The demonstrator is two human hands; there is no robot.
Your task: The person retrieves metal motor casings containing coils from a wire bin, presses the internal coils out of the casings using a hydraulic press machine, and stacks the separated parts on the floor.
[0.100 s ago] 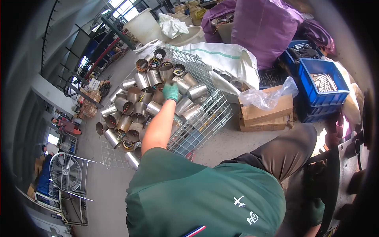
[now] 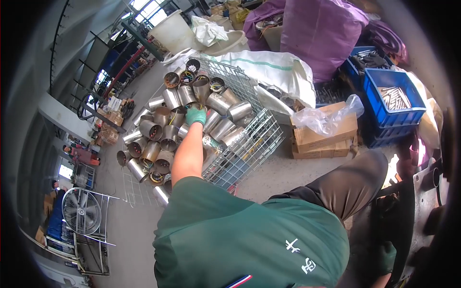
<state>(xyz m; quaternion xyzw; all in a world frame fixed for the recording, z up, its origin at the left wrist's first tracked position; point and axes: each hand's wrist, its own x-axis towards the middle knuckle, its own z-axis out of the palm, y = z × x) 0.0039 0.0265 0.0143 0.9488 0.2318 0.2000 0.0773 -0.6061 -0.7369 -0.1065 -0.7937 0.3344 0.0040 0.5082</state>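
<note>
I log left hand (image 2: 196,115) over the metal cylinders (image 2: 171,98), right hand (image 2: 387,257) in shadow; how open or what gripped, I cannot tell for either.

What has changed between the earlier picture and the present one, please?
The left hand has moved a little to the person's left over the pile of metal tubes; whether it has taken hold of one is unclear. The right hand stays low at the right, and the blue bin and cardboard box look unmoved.
</note>
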